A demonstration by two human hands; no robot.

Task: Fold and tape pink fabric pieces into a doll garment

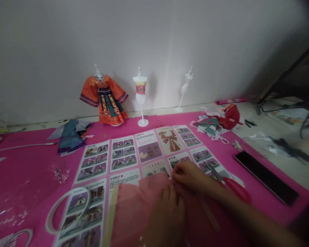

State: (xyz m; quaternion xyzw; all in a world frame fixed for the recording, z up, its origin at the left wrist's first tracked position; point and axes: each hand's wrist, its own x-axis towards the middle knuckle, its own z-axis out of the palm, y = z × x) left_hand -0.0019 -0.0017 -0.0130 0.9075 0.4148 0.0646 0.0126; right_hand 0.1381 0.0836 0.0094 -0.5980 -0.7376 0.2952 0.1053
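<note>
A sheet of sheer pink fabric (130, 209) with a yellowish strip along its left edge lies over the printed instruction sheet (123, 151). My left hand (167, 214) rests flat on this fabric, fingers stretched forward. Just beyond it, my right hand (186, 175) is closed in a pinch at the fabric's upper right corner. A small pale bit shows by the fingertips, too blurred to name. Beside my right forearm lie red-handled scissors (229, 183), partly hidden by the arm.
At the back stand a mannequin in an orange robe (105, 99), one with a red and yellow band (141, 89), and a bare one (185, 85). Fabric scraps (218, 121), a phone (266, 176), a white tape roll (51, 219) and teal cloth (71, 137) lie around.
</note>
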